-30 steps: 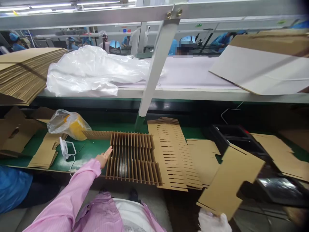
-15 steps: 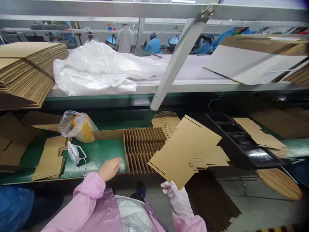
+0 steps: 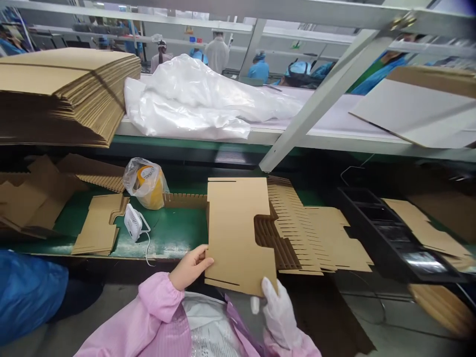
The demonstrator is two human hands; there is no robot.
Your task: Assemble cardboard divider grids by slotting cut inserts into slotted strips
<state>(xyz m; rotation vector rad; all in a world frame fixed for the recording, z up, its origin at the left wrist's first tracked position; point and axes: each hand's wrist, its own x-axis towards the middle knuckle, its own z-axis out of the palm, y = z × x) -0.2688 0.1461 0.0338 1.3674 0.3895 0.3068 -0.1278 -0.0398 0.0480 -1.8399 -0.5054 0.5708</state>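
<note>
A flat cardboard sheet point(image 3: 234, 228) with a notch in its right side and slits near its left corners is held up between my hands. My bare left hand point(image 3: 191, 267) grips its left edge, thumb on the front face. My right hand point(image 3: 278, 308), in a white glove, pinches the lower right corner. Behind the sheet stands a cardboard divider grid point(image 3: 277, 243), mostly hidden. Fanned slotted cardboard strips point(image 3: 297, 225) lie to its right, beside more notched sheets point(image 3: 334, 238).
Left on the green bench point(image 3: 171, 230) are a small white fan point(image 3: 134, 223), a bagged roll of yellow tape point(image 3: 150, 188) and notched cardboard pieces point(image 3: 96, 225). A black tray point(image 3: 394, 233) stands right. A slanted metal post point(image 3: 316, 109) crosses ahead. A blue-sleeved person point(image 3: 29, 292) is at left.
The sheet has swung left and turned upright, now in front of the divider grid. My left hand has moved from the bench to its left edge. The view has shifted left.
</note>
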